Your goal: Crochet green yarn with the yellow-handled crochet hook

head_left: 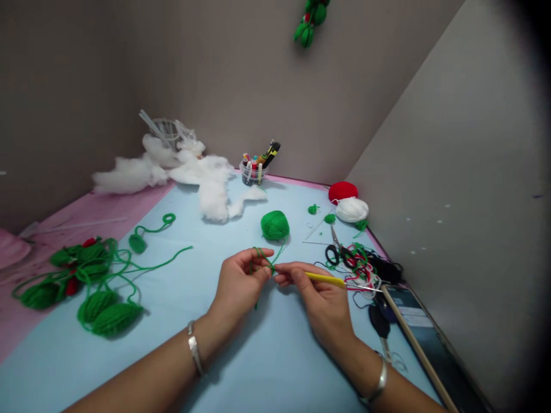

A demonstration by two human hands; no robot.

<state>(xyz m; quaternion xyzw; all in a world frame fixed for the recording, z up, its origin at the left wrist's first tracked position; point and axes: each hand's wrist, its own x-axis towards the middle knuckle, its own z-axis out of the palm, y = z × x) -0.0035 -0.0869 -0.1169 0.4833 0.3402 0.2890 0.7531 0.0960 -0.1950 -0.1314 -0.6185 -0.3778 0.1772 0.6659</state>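
Observation:
My left hand (239,275) pinches a loop of green yarn (263,259) between thumb and fingers. My right hand (312,298) is shut on a yellow-handled crochet hook (325,279), whose metal tip is hidden at the yarn or behind my fingers. The fingertips of both hands nearly meet over the yarn. A strand runs from the loop up towards a green yarn ball (274,225), which sits just beyond my hands on the pale blue table mat (181,298).
Left of my hands lie green crocheted leaves with red pieces (81,281). White stuffing (206,178), a pot of pens (253,171), red and white yarn balls (344,201), scissors (333,238), tangled yarn scraps (361,267) and a phone (419,338) surround the mat.

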